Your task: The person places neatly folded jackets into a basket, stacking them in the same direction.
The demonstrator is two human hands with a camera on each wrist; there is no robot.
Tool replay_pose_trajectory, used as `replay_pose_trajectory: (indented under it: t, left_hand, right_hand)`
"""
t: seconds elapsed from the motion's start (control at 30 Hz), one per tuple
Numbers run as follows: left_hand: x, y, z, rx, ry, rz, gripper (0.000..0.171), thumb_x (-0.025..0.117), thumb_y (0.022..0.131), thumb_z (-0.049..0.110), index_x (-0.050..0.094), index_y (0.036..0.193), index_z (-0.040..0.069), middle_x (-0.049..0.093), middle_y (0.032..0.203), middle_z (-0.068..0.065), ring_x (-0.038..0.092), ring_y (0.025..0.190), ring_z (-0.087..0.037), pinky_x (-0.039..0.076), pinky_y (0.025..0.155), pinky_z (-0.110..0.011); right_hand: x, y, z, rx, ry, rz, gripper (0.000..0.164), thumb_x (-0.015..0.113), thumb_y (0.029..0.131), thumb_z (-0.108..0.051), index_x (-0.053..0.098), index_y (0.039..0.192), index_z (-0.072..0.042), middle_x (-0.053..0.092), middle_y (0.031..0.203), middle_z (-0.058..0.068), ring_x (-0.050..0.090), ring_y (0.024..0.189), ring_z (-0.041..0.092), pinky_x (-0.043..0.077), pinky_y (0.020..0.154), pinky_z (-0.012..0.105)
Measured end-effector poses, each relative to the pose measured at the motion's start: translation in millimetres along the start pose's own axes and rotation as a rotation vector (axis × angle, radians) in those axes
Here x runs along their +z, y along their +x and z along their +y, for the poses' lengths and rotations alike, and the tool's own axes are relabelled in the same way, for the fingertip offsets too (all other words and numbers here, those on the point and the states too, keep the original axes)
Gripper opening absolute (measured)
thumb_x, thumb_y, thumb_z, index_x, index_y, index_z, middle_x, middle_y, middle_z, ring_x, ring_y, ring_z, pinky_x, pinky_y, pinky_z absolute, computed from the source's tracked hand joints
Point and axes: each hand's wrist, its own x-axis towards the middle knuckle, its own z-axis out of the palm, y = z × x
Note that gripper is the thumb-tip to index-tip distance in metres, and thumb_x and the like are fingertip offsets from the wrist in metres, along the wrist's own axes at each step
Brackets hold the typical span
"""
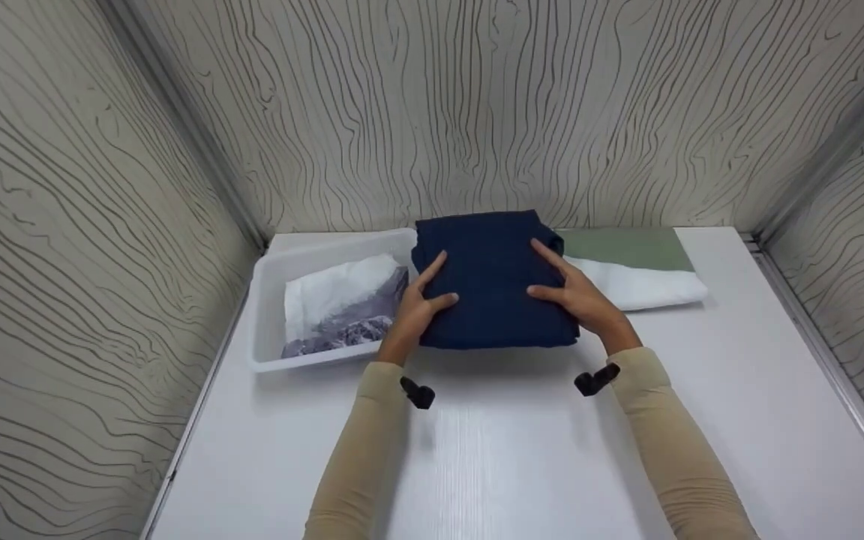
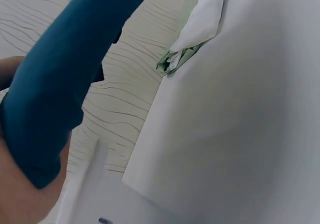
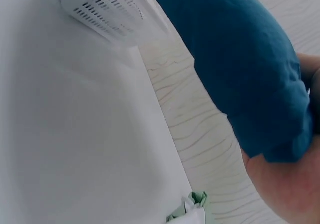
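A thick folded navy cloth point(image 1: 496, 292) is held up over the table between both hands, and it looks blue in the wrist views. My left hand point(image 1: 412, 311) grips its left side, thumb and index finger on the face towards me. On the opposite side my right hand point(image 1: 586, 300) holds the cloth the same way. The other fingers are hidden behind it. In the left wrist view the cloth's rolled edge point(image 2: 55, 89) sits in the left palm. The right wrist view shows the lower corner point(image 3: 280, 139) tucked against the right palm.
Left of the cloth stands a white plastic basket point(image 1: 267, 315) with a white and purple folded cloth point(image 1: 349, 304) inside. A green and white folded cloth point(image 1: 634, 259) lies on the white table point(image 1: 507, 465) at the back right. Patterned walls point(image 1: 432, 112) enclose the table's back and sides.
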Motion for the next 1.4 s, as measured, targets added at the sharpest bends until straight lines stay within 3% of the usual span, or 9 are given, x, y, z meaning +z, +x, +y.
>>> replay_pose_trajectory:
  t: [0.43,0.7,1.13,1.4]
  left_hand:
    - [-36.5,-4.7,8.0,0.027,0.000,0.015,0.080,0.080,0.094,0.022,0.043,0.160,0.047,0.021,0.179,0.004,0.016,0.167,-0.030,0.020,0.133,-0.056]
    - [-59.1,-12.2,11.8,0.024,-0.005,0.054,0.080,0.078,0.094,0.016,0.044,0.161,0.044,0.023,0.178,0.007,0.013,0.167,-0.027,0.014,0.135,-0.053]
    - [-94.4,-19.7,5.3,0.031,-0.001,0.087,0.081,0.078,0.093,0.015,0.044,0.163,0.039,0.021,0.179,0.005,0.009,0.168,-0.025,0.008,0.135,-0.053]
    - [-112.4,-28.3,2.2,-0.004,-0.010,0.103,0.082,0.077,0.092,0.016,0.043,0.163,0.040,0.019,0.179,0.003,0.011,0.167,-0.026,0.008,0.135,-0.054]
  right_hand:
    - [25.9,20.9,-15.7,-0.044,0.025,-0.024,0.094,0.078,0.099,-0.020,0.021,0.172,-0.035,0.000,0.181,0.006,0.008,0.166,0.040,0.015,0.132,0.063]
    - [45.6,33.7,-23.3,-0.068,0.033,-0.073,0.094,0.077,0.100,-0.019,0.020,0.172,-0.034,-0.002,0.181,0.003,0.006,0.166,0.039,0.014,0.132,0.062]
    - [76.2,51.7,-29.6,-0.086,0.028,-0.129,0.093,0.076,0.100,-0.019,0.019,0.172,-0.031,-0.001,0.181,0.004,0.004,0.167,0.037,0.013,0.134,0.058]
    - [93.6,61.0,-31.6,-0.071,0.005,-0.140,0.093,0.076,0.100,-0.019,0.019,0.172,-0.033,0.000,0.181,0.006,0.004,0.167,0.037,0.012,0.134,0.058]
